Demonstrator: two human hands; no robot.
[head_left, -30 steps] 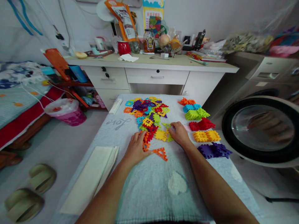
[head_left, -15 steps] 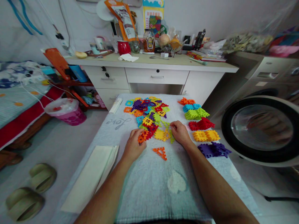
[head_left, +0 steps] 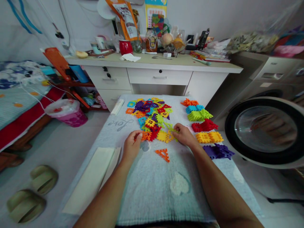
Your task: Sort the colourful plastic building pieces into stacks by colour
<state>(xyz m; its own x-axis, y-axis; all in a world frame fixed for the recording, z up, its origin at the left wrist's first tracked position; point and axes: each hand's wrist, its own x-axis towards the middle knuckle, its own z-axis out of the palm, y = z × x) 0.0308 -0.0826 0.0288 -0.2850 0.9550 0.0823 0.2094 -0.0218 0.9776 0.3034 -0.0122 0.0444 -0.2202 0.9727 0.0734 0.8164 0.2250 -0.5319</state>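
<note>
A pile of interlocking plastic building pieces (head_left: 150, 110) in several colours lies on the cloth-covered table. At its near left edge, my left hand (head_left: 132, 145) has thumb and fingers closed at the side of an orange square piece (head_left: 146, 136). My right hand (head_left: 184, 134) is at the pile's right side, its fingers pinched on a lime green piece (head_left: 176, 134) that they partly hide. Between and below the hands lies a single orange triangle piece (head_left: 162, 155). A yellow square piece (head_left: 162, 136) sits between my two hands.
Pieces sorted by colour form a column at the right: orange (head_left: 189, 102), blue (head_left: 194, 109), lime (head_left: 199, 115), red (head_left: 204, 125), yellow (head_left: 209, 137), purple (head_left: 218, 151). A folded cloth (head_left: 92, 180) and white box (head_left: 117, 107) lie left. A washing machine (head_left: 258, 82) stands right.
My left hand has shifted slightly left, uncovering more of the orange square. The lime green piece at my right hand has moved up a little under the fingers.
</note>
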